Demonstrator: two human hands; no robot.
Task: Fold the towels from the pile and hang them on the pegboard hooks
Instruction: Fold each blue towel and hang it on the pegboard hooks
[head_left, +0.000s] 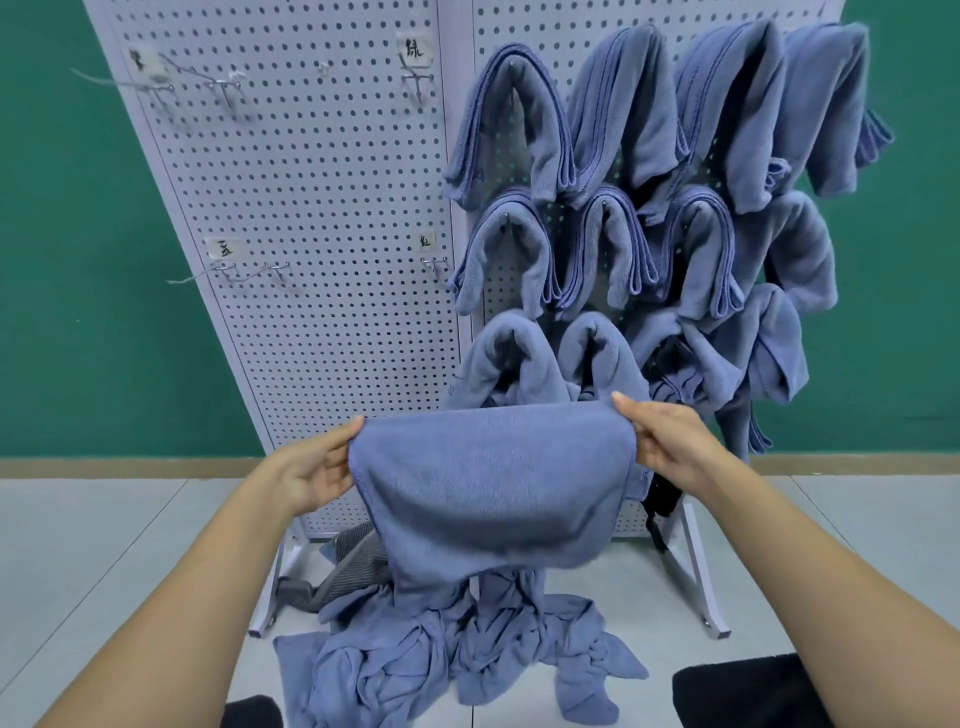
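Observation:
I hold a blue towel (488, 488) stretched out in front of me, folded over along its top edge. My left hand (311, 470) pinches its left upper corner and my right hand (670, 441) pinches its right upper corner. Below it, a pile of crumpled blue towels (457, 649) lies on the floor. The white pegboard (322, 218) stands behind. Several folded blue towels (649, 182) hang on hooks over its right panel.
Bare metal hooks (249, 273) with small paper labels stick out of the left panel. A grey towel (343, 569) lies by the pegboard's left foot. The white frame leg (701, 582) stands at right. Green wall behind, pale tiled floor.

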